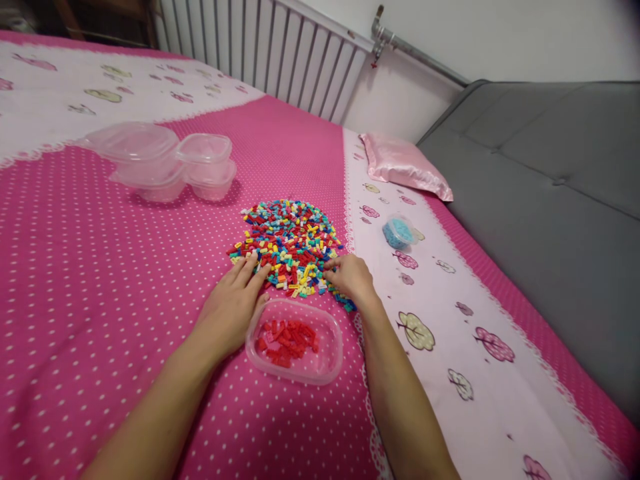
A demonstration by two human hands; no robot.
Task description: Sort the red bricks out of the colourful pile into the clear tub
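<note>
A pile of small multicoloured toy bricks (293, 243) lies spread on the pink dotted bedspread. My left hand (233, 303) rests at its near left edge, fingers stretched out and touching the bricks. At the right edge of the pile is my right hand (351, 277), its thumb and fingers drawn together in a pinch; whatever is between them is too small to make out. Between my forearms sits a clear plastic container (327, 370). Inside it are red bricks (293, 339), with a few pink ones among them.
Stacked clear containers (207, 148) stand on the bed at the far left. To the right is a small lidded tub of blue pieces (399, 231). Beyond it lies a pink satin pillow (400, 163) against the grey headboard (540, 200). A white radiator (270, 50) lines the wall.
</note>
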